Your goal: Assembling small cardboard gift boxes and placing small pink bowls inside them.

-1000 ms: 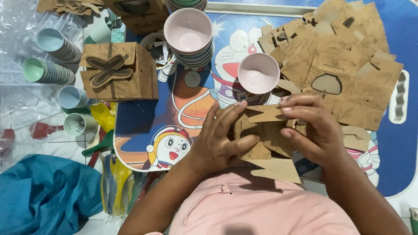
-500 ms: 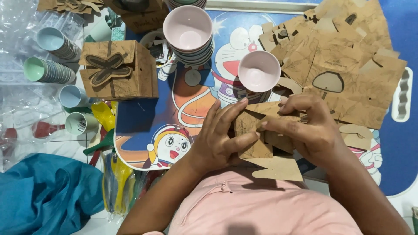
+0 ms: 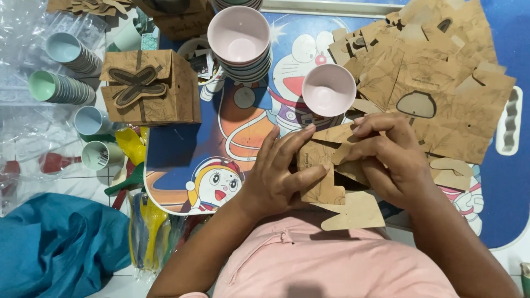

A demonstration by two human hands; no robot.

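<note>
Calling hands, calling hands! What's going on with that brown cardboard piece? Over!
Left hand and right hand both grip the flat cardboard box blank. Pink bowl just beyond, loose blanks pile beside it.

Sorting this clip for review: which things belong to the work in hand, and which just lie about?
In hand:
left hand
right hand
brown card box blank, held by both
pile of flat blanks, beside it

Lying about:
folded box
pink bowls
paper cups
blue cloth
</note>
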